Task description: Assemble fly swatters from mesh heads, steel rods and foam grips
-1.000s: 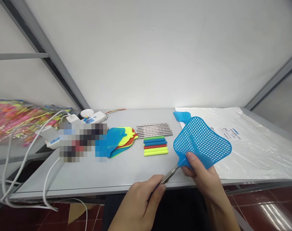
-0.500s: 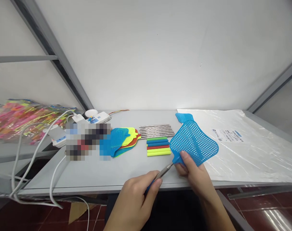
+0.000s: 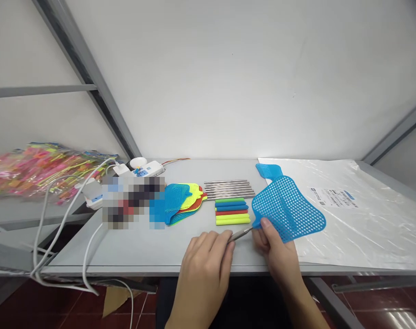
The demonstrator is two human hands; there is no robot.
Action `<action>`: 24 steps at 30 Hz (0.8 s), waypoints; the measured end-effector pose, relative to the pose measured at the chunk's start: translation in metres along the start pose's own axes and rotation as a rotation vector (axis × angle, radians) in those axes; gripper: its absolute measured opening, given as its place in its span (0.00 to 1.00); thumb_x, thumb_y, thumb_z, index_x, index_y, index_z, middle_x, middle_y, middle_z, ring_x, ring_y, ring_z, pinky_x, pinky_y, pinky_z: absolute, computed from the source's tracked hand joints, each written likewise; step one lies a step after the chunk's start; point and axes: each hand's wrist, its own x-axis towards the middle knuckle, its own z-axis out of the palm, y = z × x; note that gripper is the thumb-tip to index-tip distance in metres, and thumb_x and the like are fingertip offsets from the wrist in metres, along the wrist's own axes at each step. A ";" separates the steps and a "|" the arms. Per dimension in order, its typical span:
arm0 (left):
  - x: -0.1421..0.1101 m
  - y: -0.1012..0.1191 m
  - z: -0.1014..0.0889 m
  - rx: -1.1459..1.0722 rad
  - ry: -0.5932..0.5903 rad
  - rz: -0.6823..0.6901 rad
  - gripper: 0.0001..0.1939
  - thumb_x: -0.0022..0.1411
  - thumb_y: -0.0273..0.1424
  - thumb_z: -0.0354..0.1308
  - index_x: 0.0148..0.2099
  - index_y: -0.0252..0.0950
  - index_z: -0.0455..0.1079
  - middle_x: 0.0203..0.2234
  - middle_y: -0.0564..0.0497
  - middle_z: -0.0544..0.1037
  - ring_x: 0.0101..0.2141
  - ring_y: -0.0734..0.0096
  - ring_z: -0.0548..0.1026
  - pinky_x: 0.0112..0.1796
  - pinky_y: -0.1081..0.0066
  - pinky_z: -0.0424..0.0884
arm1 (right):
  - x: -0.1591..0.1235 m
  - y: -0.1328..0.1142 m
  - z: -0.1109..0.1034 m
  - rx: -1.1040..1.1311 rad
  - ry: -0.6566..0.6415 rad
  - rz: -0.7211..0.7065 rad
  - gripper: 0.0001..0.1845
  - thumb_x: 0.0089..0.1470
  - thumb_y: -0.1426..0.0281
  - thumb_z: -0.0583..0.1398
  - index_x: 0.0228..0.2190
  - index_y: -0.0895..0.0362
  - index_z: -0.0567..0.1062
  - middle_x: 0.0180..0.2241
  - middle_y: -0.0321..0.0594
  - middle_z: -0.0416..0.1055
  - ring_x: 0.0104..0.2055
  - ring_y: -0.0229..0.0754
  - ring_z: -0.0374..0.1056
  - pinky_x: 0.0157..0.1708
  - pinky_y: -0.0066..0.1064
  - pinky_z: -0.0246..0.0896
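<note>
My right hand (image 3: 274, 249) pinches the neck of a blue mesh fly swatter head (image 3: 288, 209), held just above the grey table (image 3: 142, 246). My left hand (image 3: 204, 267) is closed round the swatter's metal rod (image 3: 240, 234), with only a short stretch of rod showing between the two hands. Just beyond lie several coloured handle grips (image 3: 232, 212) and a row of metal rods (image 3: 230, 188).
A stack of blue, yellow and orange swatter heads (image 3: 182, 201) lies left of the grips. Another blue head (image 3: 268, 170) rests on a clear plastic bag (image 3: 352, 210) at the right. Power strips (image 3: 144, 169) and white cables (image 3: 57, 219) sit at the left, by a bag of coloured items (image 3: 33, 169).
Both hands have moved forward over the table with the swatter. The visible stretch of metal rod between them has grown shorter, and my left hand is now closer to my right.
</note>
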 end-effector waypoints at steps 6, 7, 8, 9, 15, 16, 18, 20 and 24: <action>0.016 0.020 0.004 -0.003 0.043 0.099 0.14 0.70 0.29 0.47 0.54 0.37 0.68 0.34 0.46 0.75 0.35 0.61 0.70 0.38 0.64 0.62 | -0.011 0.002 0.009 -0.080 0.026 0.008 0.24 0.56 0.58 0.62 0.18 0.54 0.59 0.17 0.29 0.52 0.19 0.33 0.49 0.19 0.29 0.47; 0.019 0.022 0.004 -0.008 0.041 0.109 0.14 0.71 0.29 0.47 0.54 0.37 0.69 0.33 0.47 0.74 0.35 0.62 0.70 0.38 0.64 0.61 | -0.013 0.002 0.009 -0.089 0.007 0.005 0.23 0.57 0.58 0.61 0.18 0.55 0.60 0.17 0.29 0.53 0.19 0.33 0.50 0.20 0.29 0.48; 0.020 0.023 0.004 -0.010 0.039 0.116 0.13 0.71 0.28 0.47 0.53 0.37 0.69 0.32 0.47 0.74 0.34 0.63 0.70 0.38 0.63 0.61 | -0.015 0.001 0.008 -0.092 -0.012 -0.005 0.23 0.58 0.58 0.60 0.18 0.55 0.60 0.17 0.30 0.53 0.20 0.33 0.50 0.20 0.29 0.49; 0.021 0.024 0.003 -0.009 0.038 0.120 0.13 0.71 0.28 0.47 0.51 0.37 0.70 0.31 0.48 0.74 0.33 0.63 0.71 0.39 0.63 0.60 | -0.016 -0.001 0.008 -0.096 -0.026 -0.020 0.23 0.59 0.59 0.59 0.18 0.55 0.60 0.17 0.30 0.53 0.20 0.33 0.51 0.21 0.29 0.50; 0.020 0.019 0.001 -0.009 0.019 0.160 0.08 0.71 0.29 0.49 0.42 0.38 0.70 0.30 0.51 0.75 0.32 0.67 0.71 0.41 0.63 0.59 | -0.012 -0.011 -0.001 -0.141 0.019 -0.093 0.22 0.61 0.63 0.58 0.19 0.55 0.61 0.18 0.30 0.54 0.21 0.33 0.52 0.22 0.29 0.49; 0.019 0.019 0.002 -0.008 0.020 0.162 0.09 0.71 0.29 0.49 0.42 0.38 0.70 0.30 0.52 0.75 0.32 0.67 0.70 0.41 0.63 0.59 | -0.010 -0.012 -0.003 -0.122 0.056 -0.113 0.21 0.61 0.63 0.58 0.19 0.55 0.61 0.17 0.29 0.54 0.20 0.33 0.51 0.21 0.29 0.49; 0.016 0.021 0.003 -0.003 0.016 0.169 0.09 0.71 0.29 0.47 0.43 0.39 0.69 0.30 0.53 0.75 0.31 0.69 0.70 0.43 0.62 0.59 | -0.006 -0.015 -0.007 -0.075 0.125 -0.154 0.21 0.60 0.64 0.59 0.18 0.55 0.61 0.17 0.28 0.53 0.19 0.32 0.49 0.19 0.28 0.48; 0.015 0.022 0.004 0.011 -0.002 0.180 0.09 0.72 0.28 0.47 0.43 0.39 0.69 0.29 0.54 0.74 0.30 0.70 0.69 0.43 0.62 0.59 | -0.001 -0.021 -0.012 -0.030 0.182 -0.179 0.21 0.59 0.65 0.61 0.19 0.55 0.60 0.16 0.27 0.52 0.18 0.31 0.49 0.18 0.27 0.47; 0.013 0.023 0.005 0.050 -0.026 0.205 0.10 0.72 0.28 0.46 0.40 0.39 0.68 0.27 0.54 0.72 0.29 0.69 0.68 0.40 0.62 0.60 | 0.007 -0.038 -0.024 0.068 0.303 -0.223 0.20 0.56 0.69 0.63 0.19 0.55 0.60 0.16 0.27 0.51 0.18 0.30 0.46 0.17 0.25 0.45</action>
